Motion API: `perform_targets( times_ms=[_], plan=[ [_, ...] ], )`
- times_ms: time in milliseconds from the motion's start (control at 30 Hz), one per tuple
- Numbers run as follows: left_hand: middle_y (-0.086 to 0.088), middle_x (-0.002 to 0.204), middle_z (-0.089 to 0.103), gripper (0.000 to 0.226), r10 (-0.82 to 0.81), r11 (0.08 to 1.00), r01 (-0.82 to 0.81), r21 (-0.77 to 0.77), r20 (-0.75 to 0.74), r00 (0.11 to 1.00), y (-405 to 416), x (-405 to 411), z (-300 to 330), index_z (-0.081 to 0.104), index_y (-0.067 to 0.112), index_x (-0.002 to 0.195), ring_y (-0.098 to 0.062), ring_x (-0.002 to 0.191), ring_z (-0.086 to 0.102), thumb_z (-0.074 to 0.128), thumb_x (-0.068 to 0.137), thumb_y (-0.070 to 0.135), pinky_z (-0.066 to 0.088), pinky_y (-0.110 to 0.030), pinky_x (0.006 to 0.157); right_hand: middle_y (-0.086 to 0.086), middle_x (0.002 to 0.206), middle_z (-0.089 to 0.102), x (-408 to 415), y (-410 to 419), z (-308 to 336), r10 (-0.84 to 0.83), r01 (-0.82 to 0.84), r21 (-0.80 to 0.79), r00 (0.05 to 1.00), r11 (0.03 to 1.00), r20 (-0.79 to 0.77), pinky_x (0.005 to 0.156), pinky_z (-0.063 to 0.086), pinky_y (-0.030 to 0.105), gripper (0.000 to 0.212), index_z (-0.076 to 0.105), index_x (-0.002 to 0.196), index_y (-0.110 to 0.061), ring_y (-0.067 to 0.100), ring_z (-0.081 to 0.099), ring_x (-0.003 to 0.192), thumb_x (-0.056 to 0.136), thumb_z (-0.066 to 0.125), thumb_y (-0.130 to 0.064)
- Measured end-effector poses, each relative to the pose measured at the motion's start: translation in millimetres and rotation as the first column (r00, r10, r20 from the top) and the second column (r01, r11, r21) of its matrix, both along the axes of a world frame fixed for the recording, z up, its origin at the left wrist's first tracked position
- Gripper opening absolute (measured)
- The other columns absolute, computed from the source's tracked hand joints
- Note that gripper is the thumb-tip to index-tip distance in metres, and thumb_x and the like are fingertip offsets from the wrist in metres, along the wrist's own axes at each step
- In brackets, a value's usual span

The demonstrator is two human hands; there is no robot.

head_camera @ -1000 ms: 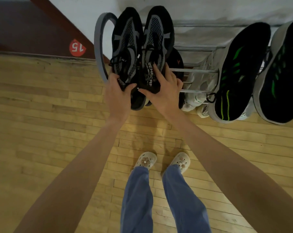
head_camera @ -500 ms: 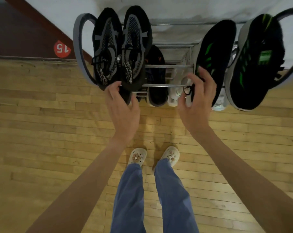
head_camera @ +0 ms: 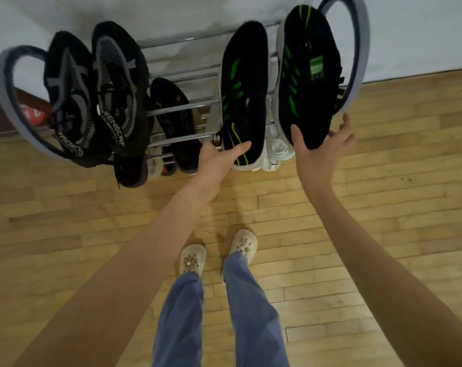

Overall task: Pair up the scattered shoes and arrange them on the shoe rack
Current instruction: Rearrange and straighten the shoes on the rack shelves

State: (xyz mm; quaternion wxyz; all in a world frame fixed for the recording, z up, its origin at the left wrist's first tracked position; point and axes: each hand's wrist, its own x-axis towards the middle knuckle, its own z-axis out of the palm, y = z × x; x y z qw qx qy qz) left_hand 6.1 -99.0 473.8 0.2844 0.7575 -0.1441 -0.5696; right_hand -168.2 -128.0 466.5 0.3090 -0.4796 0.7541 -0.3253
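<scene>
Pale wooden floorboards (head_camera: 65, 207) run up to a white wall, and a chrome shoe rack (head_camera: 182, 107) with looped end frames stands against it. At the far left of the top tier sits a black-and-grey mesh pair (head_camera: 94, 96), side by side and touching, heels hanging over the front rail beside the left end loop; that overhang looks like the first hazard, since a knock to the rack could tip them forward onto the floor. Lower tiers hold a dark shoe with orange marks (head_camera: 174, 123) and pale shoes that are partly hidden. Moving right, the left hand (head_camera: 219, 157) lies with fingers extended on the heel of a black shoe with green stripes (head_camera: 241, 94), seemingly pushing rather than clamping. The gap between this shoe and its mate is where the pair could end up crooked. The right hand (head_camera: 317, 152) cups the heel of the second green-striped shoe (head_camera: 306, 72), thumb on one side and fingers spread on the other, close by the right end loop. A hard shove here might wedge the toe against that loop or slide the sole between the thin rails, where grip looks poor. No loose shoes show on the floor, so the sorting seems nearly finished.
</scene>
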Motion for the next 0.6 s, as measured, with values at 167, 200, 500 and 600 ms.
perform_targets(
  times_ms=[167, 200, 500, 600],
  plan=[
    [-0.013, 0.112, 0.069, 0.031, 0.087, 0.996, -0.086, 0.011, -0.170, 0.982, 0.7, -4.5, -0.6, 0.064, 0.003, 0.111, -0.025, 0.104, 0.066, 0.072, 0.082, 0.009, 0.058, -0.038, 0.085, 0.016, 0.141, 0.040, -7.7, -5.4, -8.9, -0.353, 0.227, 0.339, 0.858, 0.913, 0.374, 0.102, 0.046, 0.035, 0.074, 0.024, 0.144, -0.002, 0.023, 0.046, 0.127, 0.090, 0.066, -0.030],
    [-0.014, 0.111, 0.069, 0.027, 0.097, 0.995, -0.098, 0.001, -0.171, 0.981, -1.5, -4.8, 1.3, 0.064, 0.003, 0.110, -0.026, 0.103, 0.067, 0.071, 0.084, 0.008, 0.057, -0.038, 0.085, 0.015, 0.134, 0.050, -11.7, -9.1, -10.2, -0.398, 0.218, 0.407, 0.807, 0.887, 0.436, 0.094, 0.051, 0.033, 0.063, 0.035, 0.139, -0.002, 0.022, 0.055, 0.119, 0.090, 0.065, -0.029],
    [-0.010, 0.117, 0.068, 0.038, 0.143, 0.985, -0.159, -0.060, -0.206, 0.968, -20.9, -8.4, -1.5, 0.059, 0.002, 0.124, -0.020, 0.107, 0.066, 0.066, 0.087, 0.011, 0.055, -0.035, 0.090, 0.005, 0.104, 0.067, -21.1, -3.7, 4.4, -0.285, 0.153, 0.259, 0.739, 0.954, 0.611, 0.084, 0.057, 0.029, 0.015, 0.052, 0.111, -0.007, 0.021, 0.067, 0.101, 0.096, 0.053, -0.006],
    [-0.015, 0.119, 0.065, 0.039, 0.109, 0.994, -0.111, -0.017, -0.075, 0.991, -19.3, -2.6, -0.5, 0.059, 0.003, 0.123, -0.022, 0.104, 0.064, 0.065, 0.088, 0.017, 0.053, -0.032, 0.089, 0.006, 0.105, 0.068, -23.8, 7.5, 10.2, -0.267, 0.150, 0.225, 0.666, 0.963, 0.696, 0.085, 0.054, 0.029, 0.011, 0.054, 0.106, -0.011, 0.020, 0.067, 0.100, 0.097, 0.052, -0.004]
  ],
)
